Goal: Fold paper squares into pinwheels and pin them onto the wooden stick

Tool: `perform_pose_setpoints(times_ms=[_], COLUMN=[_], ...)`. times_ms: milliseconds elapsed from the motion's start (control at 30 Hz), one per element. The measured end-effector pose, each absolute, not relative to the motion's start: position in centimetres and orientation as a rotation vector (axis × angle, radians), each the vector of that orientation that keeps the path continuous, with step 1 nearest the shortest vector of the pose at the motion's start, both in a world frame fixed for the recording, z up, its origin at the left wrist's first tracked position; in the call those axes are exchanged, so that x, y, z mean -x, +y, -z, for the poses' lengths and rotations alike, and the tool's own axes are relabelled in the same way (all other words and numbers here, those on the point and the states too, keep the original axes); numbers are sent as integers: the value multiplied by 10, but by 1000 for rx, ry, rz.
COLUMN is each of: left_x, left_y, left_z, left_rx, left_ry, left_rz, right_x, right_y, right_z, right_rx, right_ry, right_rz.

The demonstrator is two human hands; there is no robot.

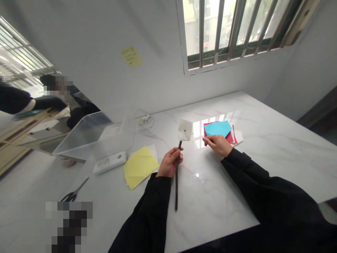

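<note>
My left hand is wrapped round a thin dark brown stick. At the stick's upper end is a small whitish square piece with a dark dot near its middle. My right hand is at the front edge of a pile of coloured paper, its fingers closed together. Anything between those fingertips is too small to make out. On top of the pile lies a light blue sheet, above red paper and a white piece.
Left of my left hand lie yellow sheets and a white oblong device. Farther left are scissors and a clear plastic bin. A thin cable lies by the wall. Another person is at the far left.
</note>
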State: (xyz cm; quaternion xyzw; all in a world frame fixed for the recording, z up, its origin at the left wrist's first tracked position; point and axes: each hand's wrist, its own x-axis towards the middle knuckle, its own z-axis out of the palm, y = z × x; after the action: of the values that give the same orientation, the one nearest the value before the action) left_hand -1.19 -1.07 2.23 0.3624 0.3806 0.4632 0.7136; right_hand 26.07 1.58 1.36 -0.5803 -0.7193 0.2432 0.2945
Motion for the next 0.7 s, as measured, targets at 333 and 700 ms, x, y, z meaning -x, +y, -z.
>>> perform_pose_setpoints(times_ms=[333,700], left_x=[0,37], left_y=[-11,12], left_z=[-17,-14], left_rx=[-706,-713], left_ry=[814,937], left_rz=[-1159,-1235], right_x=[-204,-215], right_y=[-19,-15], right_z=[-8,-7], right_rx=[766,660], right_ry=[-1877,-1967], right_rz=[-1909,-2169])
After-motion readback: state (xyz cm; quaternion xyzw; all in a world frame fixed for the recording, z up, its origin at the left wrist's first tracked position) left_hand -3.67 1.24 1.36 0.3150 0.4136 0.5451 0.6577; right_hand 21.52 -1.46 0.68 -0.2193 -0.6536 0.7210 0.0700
